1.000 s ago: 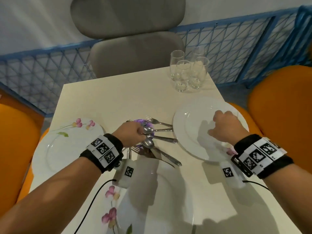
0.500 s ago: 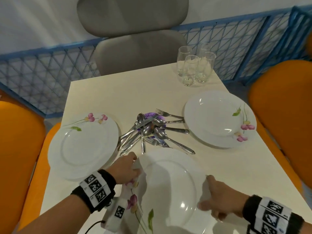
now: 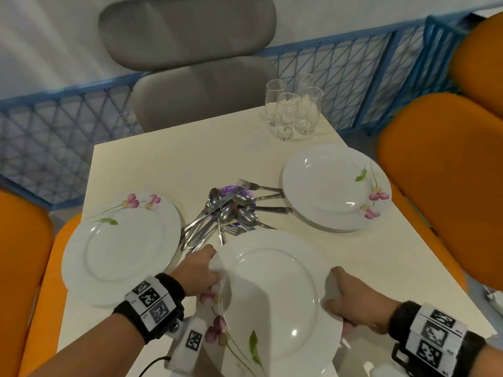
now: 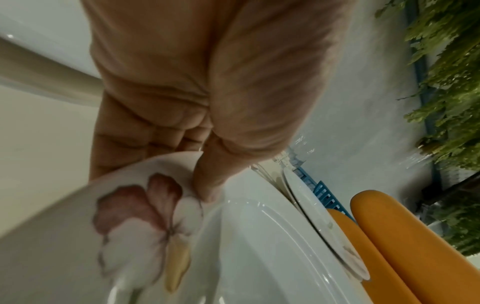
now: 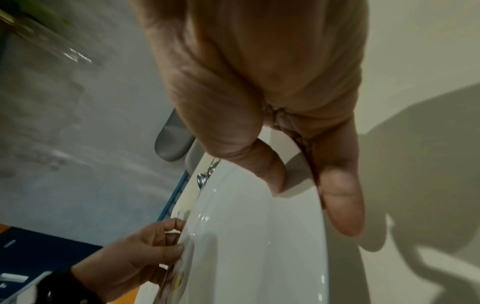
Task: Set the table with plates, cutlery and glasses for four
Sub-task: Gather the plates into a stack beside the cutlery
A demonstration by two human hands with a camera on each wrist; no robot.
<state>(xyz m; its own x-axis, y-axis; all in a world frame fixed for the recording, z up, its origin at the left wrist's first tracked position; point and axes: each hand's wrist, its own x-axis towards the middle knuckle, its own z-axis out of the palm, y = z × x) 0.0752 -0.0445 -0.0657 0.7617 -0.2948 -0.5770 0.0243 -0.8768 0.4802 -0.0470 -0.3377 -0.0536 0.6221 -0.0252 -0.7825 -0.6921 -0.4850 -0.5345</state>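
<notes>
A round white china plate with pink flowers on its rim (image 3: 119, 257) is seen flat at the left edge of the cream square table (image 3: 168, 164), to the left of the heap of steel spoons, forks and knives (image 3: 231, 210) at the table's middle. Nearer than that heap, a second white flowered plate (image 3: 275, 303) is held over the table's near edge between both hands. Its left rim is pinched by the left hand (image 3: 198, 270), thumb on top beside the printed flower and fingers curled beneath. Its right rim is gripped by the right hand (image 3: 356, 303), thumb laid on the upper face and fingers tucked under. To the right of the cutlery heap, a stack of white flowered plates (image 3: 334, 186) is seen near the right edge. Beyond it, at the far right corner, four clear stemless glasses (image 3: 294, 107) are clustered upright, close together.
</notes>
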